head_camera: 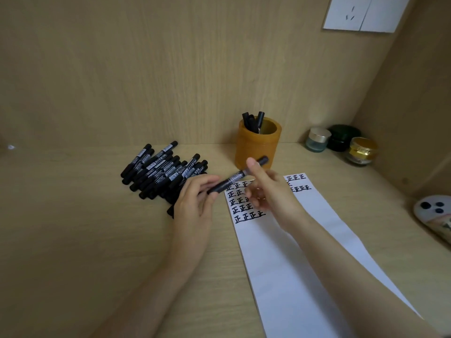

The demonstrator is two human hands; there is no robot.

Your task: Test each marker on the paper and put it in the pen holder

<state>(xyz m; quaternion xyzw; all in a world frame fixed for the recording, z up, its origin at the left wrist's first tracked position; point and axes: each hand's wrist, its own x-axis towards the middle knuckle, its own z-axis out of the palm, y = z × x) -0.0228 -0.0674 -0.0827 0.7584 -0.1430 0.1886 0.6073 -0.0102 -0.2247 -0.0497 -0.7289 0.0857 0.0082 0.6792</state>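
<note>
A black marker (231, 181) is held above the top of the white paper (288, 259), slanting up to the right. My left hand (195, 203) grips its lower end and my right hand (266, 189) pinches its upper, cap end. Rows of black test characters (244, 211) cover the paper's top. The orange pen holder (257, 147) stands just behind the hands, with several black markers (253, 121) sticking out of it. A pile of several black markers (161, 169) lies to the left, partly hidden by my left hand.
Three small jars stand in the back right corner: a clear one (317, 139), a dark green one (343, 137) and a gold one (361, 151). A phone (436, 215) lies at the right edge. A white wall socket (363, 13) sits on the back panel.
</note>
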